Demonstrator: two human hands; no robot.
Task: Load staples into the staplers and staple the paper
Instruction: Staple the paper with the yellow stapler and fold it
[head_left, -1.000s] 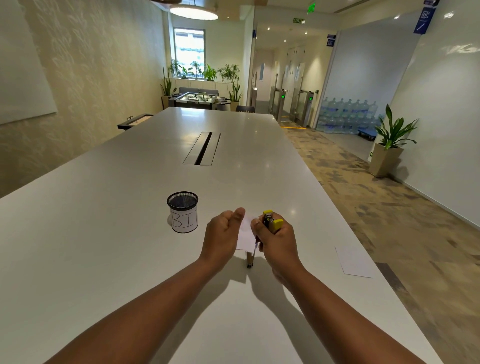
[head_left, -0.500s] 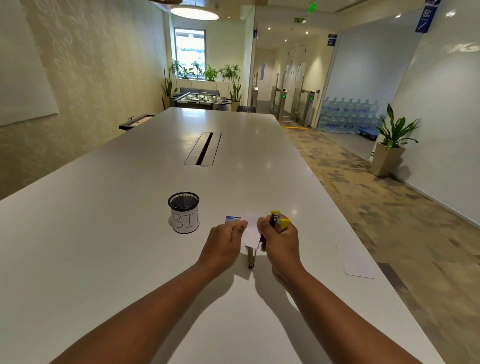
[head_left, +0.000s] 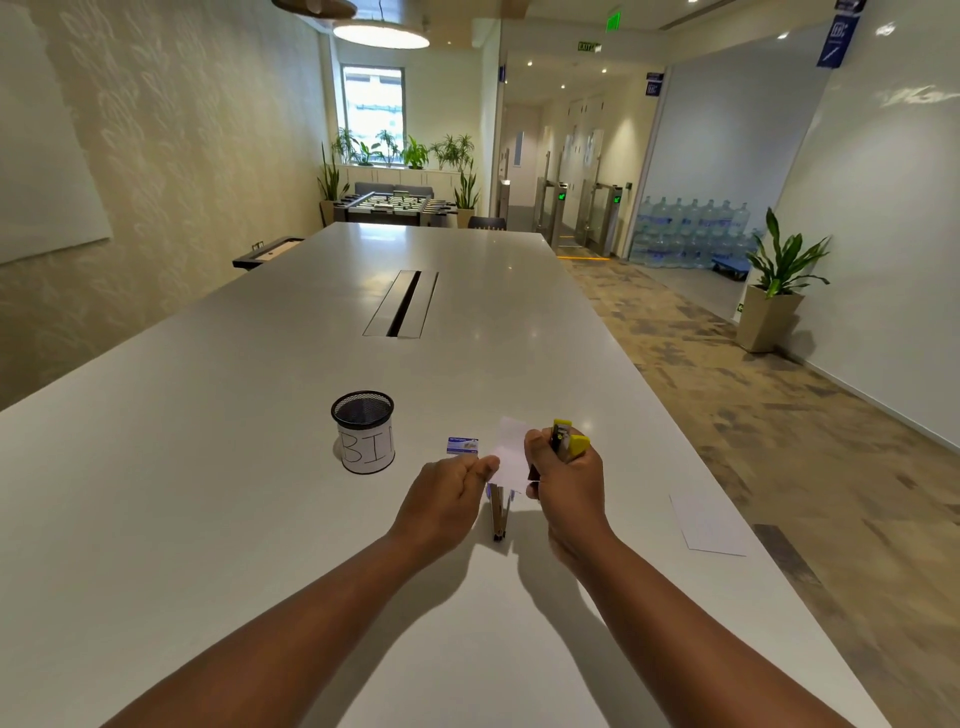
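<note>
My left hand pinches the left edge of a small white paper slip held up between both hands. My right hand is wrapped around a yellow and black stapler whose top sticks out above the fist, right beside the slip. A second, metallic stapler lies on the white table just below the slip, between my wrists. A small blue staple box rests on the table behind my left hand.
A black mesh cup labelled BIN stands left of the staple box. Another white paper sheet lies near the table's right edge. A cable slot runs along the table's middle. Carpeted floor lies to the right.
Both hands have drawn slightly toward me and lowered, which uncovered the blue staple box behind my left hand. The slip stays pinched between them.
</note>
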